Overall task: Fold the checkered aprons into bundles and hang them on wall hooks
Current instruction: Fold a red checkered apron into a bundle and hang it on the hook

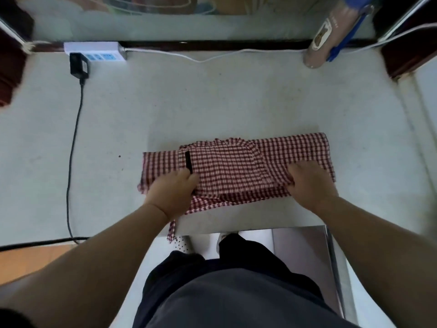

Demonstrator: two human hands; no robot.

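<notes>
The checkered apron [236,164] lies on the white tabletop [255,215]. It is folded into a long strip that runs from left to right. The left hand [170,189] holds the near edge at the left end, with its fingers curled on the cloth. The right hand [311,183] pinches the near edge at the right end. Both hands hide some cloth. A thin strap [172,229] hangs over the near tabletop edge. There is open room behind the apron.
</notes>
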